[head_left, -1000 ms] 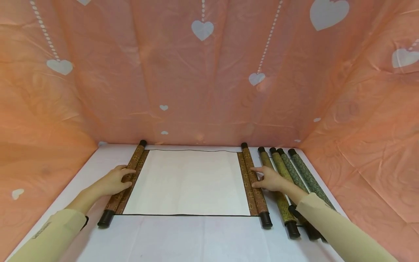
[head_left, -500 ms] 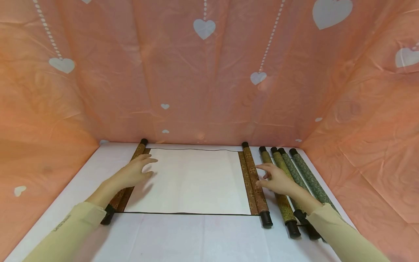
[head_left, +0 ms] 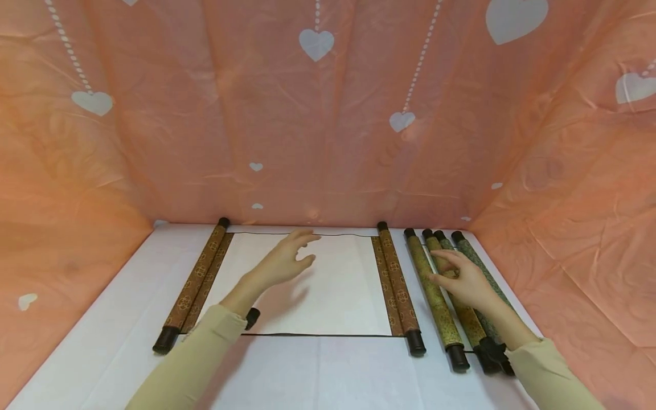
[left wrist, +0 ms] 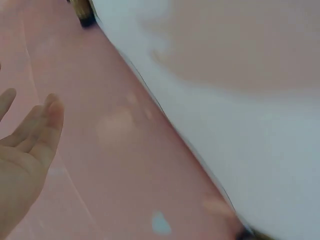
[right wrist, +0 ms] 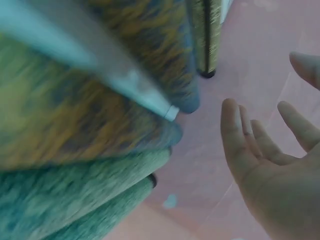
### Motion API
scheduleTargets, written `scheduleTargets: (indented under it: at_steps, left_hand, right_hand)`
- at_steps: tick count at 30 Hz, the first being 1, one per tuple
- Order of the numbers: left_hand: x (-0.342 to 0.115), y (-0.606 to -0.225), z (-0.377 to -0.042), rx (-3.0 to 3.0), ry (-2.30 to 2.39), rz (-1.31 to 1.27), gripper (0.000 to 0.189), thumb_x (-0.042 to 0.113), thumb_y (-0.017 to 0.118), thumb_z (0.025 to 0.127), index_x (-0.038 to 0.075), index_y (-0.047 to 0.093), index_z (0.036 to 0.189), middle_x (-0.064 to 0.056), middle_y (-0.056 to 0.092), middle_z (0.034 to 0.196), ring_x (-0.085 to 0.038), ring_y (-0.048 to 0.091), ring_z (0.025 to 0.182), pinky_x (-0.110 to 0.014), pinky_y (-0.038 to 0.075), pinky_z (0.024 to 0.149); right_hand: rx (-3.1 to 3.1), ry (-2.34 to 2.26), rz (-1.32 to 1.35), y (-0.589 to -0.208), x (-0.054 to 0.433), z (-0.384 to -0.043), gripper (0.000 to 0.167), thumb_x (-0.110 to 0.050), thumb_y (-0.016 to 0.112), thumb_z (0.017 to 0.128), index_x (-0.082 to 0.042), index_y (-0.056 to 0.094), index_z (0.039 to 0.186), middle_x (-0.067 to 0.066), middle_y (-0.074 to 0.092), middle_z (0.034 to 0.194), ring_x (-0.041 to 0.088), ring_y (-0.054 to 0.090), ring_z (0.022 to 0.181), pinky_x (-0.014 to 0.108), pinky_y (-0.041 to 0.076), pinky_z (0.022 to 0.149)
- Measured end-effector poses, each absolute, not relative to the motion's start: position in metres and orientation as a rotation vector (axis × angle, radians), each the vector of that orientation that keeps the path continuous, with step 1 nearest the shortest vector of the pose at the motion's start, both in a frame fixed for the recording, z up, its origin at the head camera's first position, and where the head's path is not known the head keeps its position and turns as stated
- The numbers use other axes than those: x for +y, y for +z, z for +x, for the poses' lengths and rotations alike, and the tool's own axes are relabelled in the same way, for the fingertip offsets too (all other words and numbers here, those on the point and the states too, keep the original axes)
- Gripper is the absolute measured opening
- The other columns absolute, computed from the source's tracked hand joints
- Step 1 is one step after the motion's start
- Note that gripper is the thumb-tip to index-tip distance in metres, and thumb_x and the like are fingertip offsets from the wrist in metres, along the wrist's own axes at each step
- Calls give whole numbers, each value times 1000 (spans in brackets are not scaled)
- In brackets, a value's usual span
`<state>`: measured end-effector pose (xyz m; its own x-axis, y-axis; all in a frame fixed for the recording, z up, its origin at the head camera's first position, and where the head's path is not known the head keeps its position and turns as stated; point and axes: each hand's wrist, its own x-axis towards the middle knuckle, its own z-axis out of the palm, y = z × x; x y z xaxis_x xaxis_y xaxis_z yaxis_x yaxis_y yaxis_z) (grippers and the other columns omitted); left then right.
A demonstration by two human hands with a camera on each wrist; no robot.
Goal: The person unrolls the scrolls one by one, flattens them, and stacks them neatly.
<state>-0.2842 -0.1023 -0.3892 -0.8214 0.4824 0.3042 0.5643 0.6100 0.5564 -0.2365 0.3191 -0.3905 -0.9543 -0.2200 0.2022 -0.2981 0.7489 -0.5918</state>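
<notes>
A scroll lies unrolled, its white sheet (head_left: 338, 285) spread between a brown patterned left roller (head_left: 197, 279) and a brown patterned right roller (head_left: 397, 279), both with black end knobs. Over the sheet is my left hand (head_left: 281, 263), fingers parted and holding nothing; its shadow falls on the paper. My right hand (head_left: 467, 280) hovers above two yellow-green rollers, its fingers loosely bent around air. The nearer yellow-green roller (head_left: 433, 290) shows almost whole, while the hand and forearm partly hide the other one. In the right wrist view the right hand (right wrist: 280, 180) has nothing in its grasp.
Farther right lie two green patterned rollers (head_left: 479, 262), side by side under the right forearm. A white strip (right wrist: 130, 85) shows between the yellow-green rollers. All rest on a white-covered table (head_left: 287, 376). A pink-orange curtain (head_left: 328, 142) with hearts encloses the back and sides.
My left hand has let go of the left brown roller and moved right over the white sheet. My right hand has left the right brown roller and shifted right over the yellow-green rollers.
</notes>
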Motion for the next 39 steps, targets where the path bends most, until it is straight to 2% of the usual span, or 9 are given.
scheduleTargets:
  at_steps: [8,17,23,27,31,33,37,39]
  left_hand:
    - [-19,-400,-290,-2740,-1032,-999,53,20,65,101,9,54,151,-17,45,157,-33,59,127,-51,50,103]
    - [60,-414,-289,-2822,-894,-1122,50,26,62,104,14,55,151,-11,49,155,-28,49,142,-43,43,114]
    - [99,-419,-285,-2892,-825,-1194,49,28,61,105,17,55,152,-8,52,153,-24,50,141,-35,46,110]
    - [119,-424,-284,-2922,-753,-1185,49,31,63,104,16,57,150,-5,56,150,-23,52,139,-32,44,111]
    - [133,-428,-280,-2977,-641,-1141,50,39,63,103,23,57,150,0,56,151,-23,51,140,-35,41,115]
    - [138,-429,-278,-3007,-600,-1112,52,44,63,103,27,56,151,3,55,151,-23,49,141,-37,37,117]
    - [145,-430,-275,-3046,-540,-1045,54,50,62,102,31,54,153,5,54,151,-22,44,143,-39,31,121]
    - [147,-431,-274,-3063,-527,-1006,55,52,62,101,33,54,152,4,53,151,-22,42,144,-41,29,122]
  right_hand:
    - [-2846,893,397,-408,348,-231,56,-13,79,92,5,58,141,31,53,139,37,65,101,36,52,67]
    - [-2873,716,383,-422,358,-226,49,-10,79,90,5,64,135,33,58,130,34,66,94,44,52,70]
    - [-2878,656,387,-425,359,-227,49,-3,79,87,6,65,133,31,61,123,30,67,89,43,52,68]
    - [-2914,636,412,-422,360,-229,50,-2,80,86,7,65,133,25,64,113,23,63,83,39,49,66]
    - [-2956,619,461,-420,363,-233,52,-2,81,84,8,64,132,18,64,105,14,56,76,34,46,64]
    - [-2980,622,477,-419,364,-235,53,-3,81,84,8,63,133,12,63,95,11,52,71,32,44,61]
    - [-3043,662,496,-418,365,-240,57,-8,79,87,10,59,138,0,57,75,9,48,61,29,41,56]
    - [-3062,688,501,-418,364,-240,58,-9,78,88,10,58,139,0,59,75,9,49,59,29,42,54]
